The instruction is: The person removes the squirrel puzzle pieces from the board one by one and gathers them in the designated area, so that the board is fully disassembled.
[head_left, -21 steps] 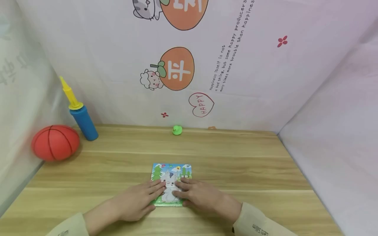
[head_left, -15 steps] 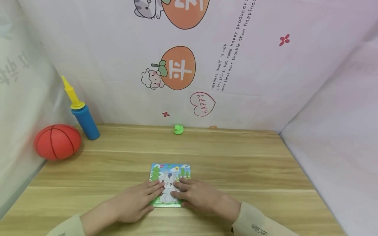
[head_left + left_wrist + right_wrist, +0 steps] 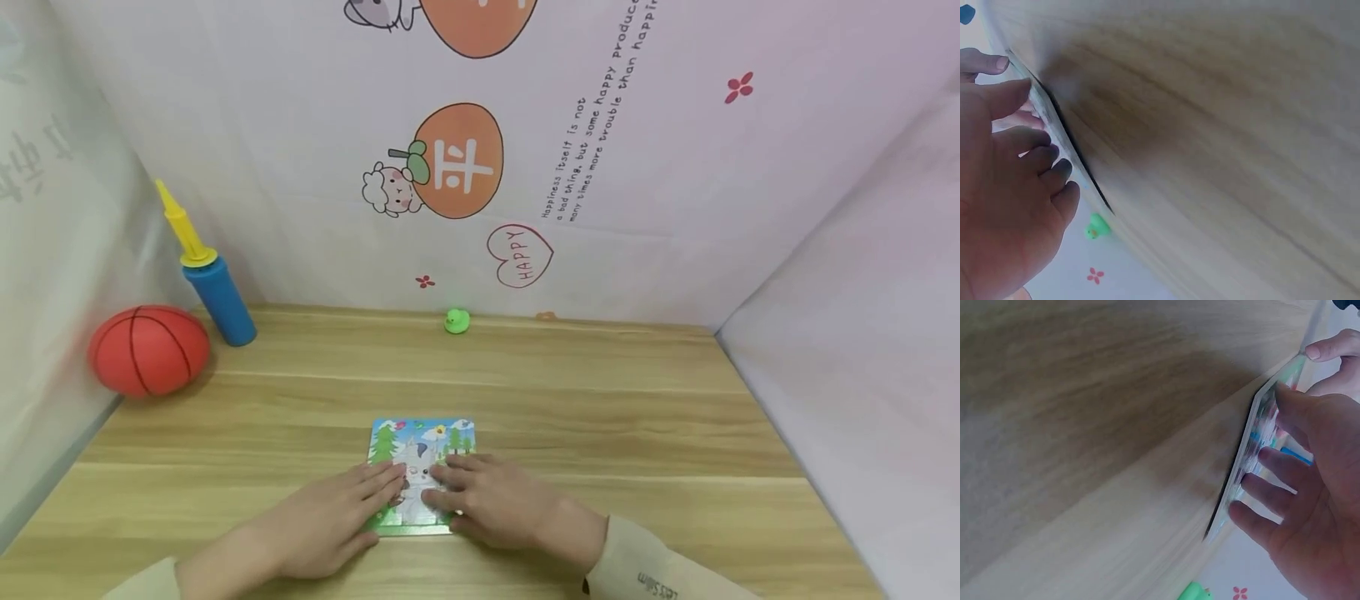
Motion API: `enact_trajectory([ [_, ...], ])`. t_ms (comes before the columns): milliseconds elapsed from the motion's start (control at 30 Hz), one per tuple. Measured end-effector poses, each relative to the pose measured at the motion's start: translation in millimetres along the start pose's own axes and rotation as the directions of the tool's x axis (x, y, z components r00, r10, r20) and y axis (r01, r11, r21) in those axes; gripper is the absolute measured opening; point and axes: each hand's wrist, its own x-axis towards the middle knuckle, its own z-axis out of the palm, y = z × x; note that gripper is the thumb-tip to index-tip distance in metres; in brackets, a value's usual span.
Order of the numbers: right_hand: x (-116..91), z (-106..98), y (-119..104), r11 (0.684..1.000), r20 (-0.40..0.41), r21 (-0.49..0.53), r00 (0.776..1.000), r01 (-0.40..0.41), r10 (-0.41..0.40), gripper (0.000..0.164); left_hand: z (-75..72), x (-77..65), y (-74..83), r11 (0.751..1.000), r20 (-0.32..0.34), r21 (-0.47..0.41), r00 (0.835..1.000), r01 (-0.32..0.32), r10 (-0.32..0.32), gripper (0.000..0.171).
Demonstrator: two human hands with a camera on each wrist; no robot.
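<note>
- Picture board (image 3: 416, 457): flat on the wooden table (image 3: 600, 400), directly under the fingertips of both hands; its top edge lies beyond them.
- Left hand (image 3: 330, 517): fingers extended and close together, resting on the board's left part, thumb apart near the lower left corner. Nothing gripped.
- Right hand (image 3: 495, 500): fingers extended and slightly spread over the right part. Nothing gripped; from where I stand, fingertip pressure cannot be told.
- Green duck (image 3: 457, 322): well beyond the fingers, by the wall.
- Step in hand, in my judgement: steadying or smoothing the board with both hands.
- Next move would call for level, even fingertip contact, so the board does not slide.
</note>
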Motion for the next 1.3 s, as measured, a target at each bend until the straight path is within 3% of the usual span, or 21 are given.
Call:
enact_trajectory([
  [133,5,-4,9,0.994,-0.101,0.058,0.991,-0.087,0.093,0.048,-7.9,10.6,-2.6,0.999,-0.028,-0.027,0.999,0.035,-0.036,0.064],
  [233,14,-5,18,0.975,-0.149,0.095,0.965,-0.203,0.216,0.049,-11.7,23.1,-7.3,0.997,-0.025,-0.043,0.997,0.069,-0.070,0.068],
  [400,30,-2,30,0.923,-0.078,0.185,0.931,-0.338,0.357,0.056,-10.0,36.4,-15.5,0.990,0.043,-0.075,0.992,0.118,-0.115,0.082],
  [533,37,2,33,0.897,0.006,0.228,0.922,-0.379,0.388,0.061,-6.8,39.4,-16.9,0.990,0.085,-0.066,0.990,0.121,-0.115,0.086],
  [633,40,4,34,0.884,0.026,0.239,0.913,-0.401,0.407,0.059,-5.5,40.7,-15.9,0.990,0.097,-0.076,0.989,0.115,-0.108,0.085],
  [833,45,2,39,0.856,0.043,0.289,0.899,-0.429,0.436,0.061,-4.3,43.5,-16.8,0.984,0.096,-0.125,0.989,0.126,-0.114,0.085],
  [1067,51,1,42,0.798,0.118,0.369,0.876,-0.476,0.468,0.062,-1.4,43.9,-19.8,0.982,0.093,-0.144,0.990,0.123,-0.110,0.086],
  [1300,52,-1,44,0.776,0.140,0.398,0.869,-0.489,0.475,0.057,0.0,45.2,-21.5,0.985,0.085,-0.132,0.991,0.110,-0.099,0.086],
])
